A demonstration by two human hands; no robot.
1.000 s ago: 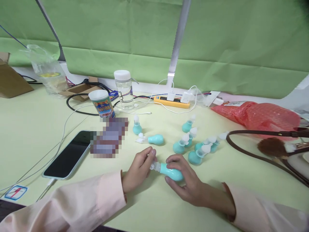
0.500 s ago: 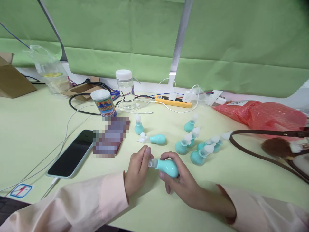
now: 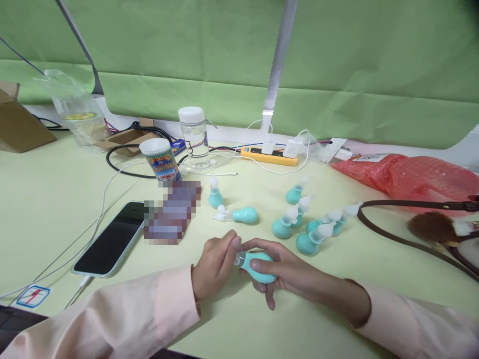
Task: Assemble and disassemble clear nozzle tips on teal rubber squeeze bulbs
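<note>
The bulb (image 3: 263, 277) is over the surface (image 3: 232, 326), its clear neck (image 3: 241, 259) pinched by the left hand (image 3: 214, 267); the right hand (image 3: 290, 269) curls round it, thumb (image 3: 267, 269) on top. Beyond are other bulbs (image 3: 281, 229); left, a phone (image 3: 110, 242).

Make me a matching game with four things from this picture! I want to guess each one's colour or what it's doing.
1. phone
2. right hand
3. power strip
4. jar

A. yellow-orange
B. has a white lid
C. lies flat, with a dark screen
D. holding a teal bulb

Pairs: 1-C, 2-D, 3-A, 4-B
</note>
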